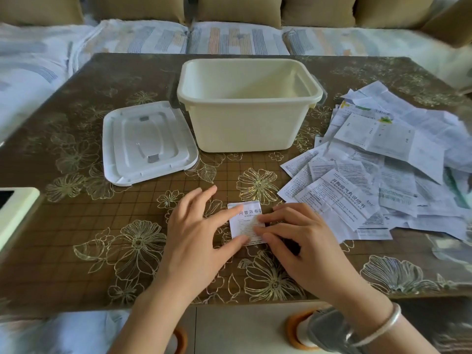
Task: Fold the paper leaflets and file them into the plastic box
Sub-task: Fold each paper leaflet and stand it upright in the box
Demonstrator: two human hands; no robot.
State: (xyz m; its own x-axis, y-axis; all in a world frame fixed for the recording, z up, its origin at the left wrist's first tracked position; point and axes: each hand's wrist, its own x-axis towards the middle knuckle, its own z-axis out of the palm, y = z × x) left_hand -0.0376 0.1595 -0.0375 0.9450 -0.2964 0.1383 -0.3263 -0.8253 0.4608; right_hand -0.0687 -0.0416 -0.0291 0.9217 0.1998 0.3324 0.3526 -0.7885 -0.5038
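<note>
Now left hand (194,233) and right hand (301,241), fingers flat and gripping nothing, press the folded leaflet (245,226); best crease it sharply, edges aligned.

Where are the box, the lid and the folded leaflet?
box (245,129), head view, front wall.
lid (148,141), head view, centre panel.
leaflet (245,226), head view, middle of its printed face.

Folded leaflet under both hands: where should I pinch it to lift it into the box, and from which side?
Probably its far edge, from the plastic box side. The folded leaflet lies flat, the left hand pressing its left part and the right hand its right, so only that edge is bare. Pinch across all layers to keep it folded.
</note>
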